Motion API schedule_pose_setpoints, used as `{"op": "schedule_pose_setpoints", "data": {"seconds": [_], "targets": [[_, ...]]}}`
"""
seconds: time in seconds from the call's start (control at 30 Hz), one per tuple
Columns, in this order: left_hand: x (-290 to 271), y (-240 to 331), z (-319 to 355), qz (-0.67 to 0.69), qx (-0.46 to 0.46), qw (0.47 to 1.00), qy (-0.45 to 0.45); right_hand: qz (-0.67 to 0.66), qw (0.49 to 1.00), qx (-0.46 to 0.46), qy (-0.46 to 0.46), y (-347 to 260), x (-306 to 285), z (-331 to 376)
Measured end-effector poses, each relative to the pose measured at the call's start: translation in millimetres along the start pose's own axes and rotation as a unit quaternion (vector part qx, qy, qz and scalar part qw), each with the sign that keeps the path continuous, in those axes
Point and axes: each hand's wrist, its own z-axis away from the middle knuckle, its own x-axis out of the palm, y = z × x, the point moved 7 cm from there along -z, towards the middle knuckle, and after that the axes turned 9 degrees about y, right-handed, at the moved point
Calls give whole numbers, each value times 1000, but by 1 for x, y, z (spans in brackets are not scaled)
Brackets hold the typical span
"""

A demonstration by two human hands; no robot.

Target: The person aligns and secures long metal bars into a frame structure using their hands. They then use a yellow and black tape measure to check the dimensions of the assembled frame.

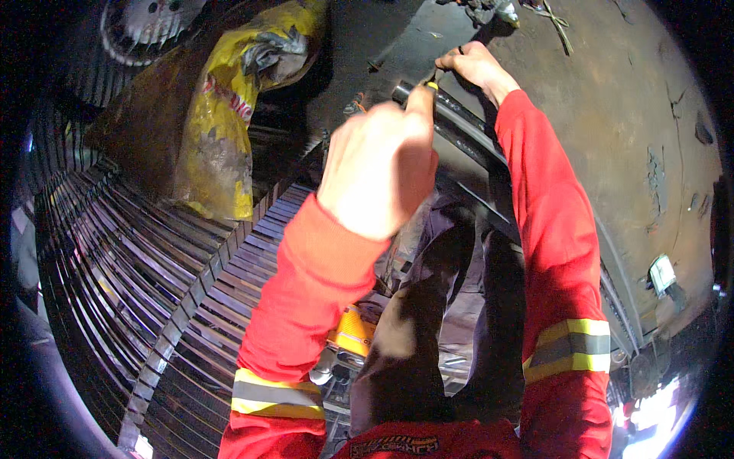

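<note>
My left hand (378, 164) is raised in front of me, closed around a small tool with a yellow tip (431, 86) at a dark curved metal ring edge (459, 130). My right hand (472, 67) reaches farther up and pinches the same spot on that edge, fingers closed on it. Both arms wear red sleeves with yellow and grey reflective bands. What the tool's tip touches is hidden between the two hands.
A large ring of thin metal blades (122, 260) fills the left. A yellow and dirty plastic sack (222, 122) lies above it. A rusty brown curved casing surface (634, 115) spans the right. A yellow object (352, 333) sits below, by my dark trousers (443, 321).
</note>
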Motion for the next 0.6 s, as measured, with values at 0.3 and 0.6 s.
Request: {"op": "schedule_pose_setpoints", "data": {"seconds": [0.3, 0.6], "targets": [[46, 22, -61, -111, 75, 986, -104, -22, 998, -64, 15, 17, 7, -29], [78, 22, -80, -192, 63, 968, -147, -57, 998, 20, 34, 13, 1, -13]]}}
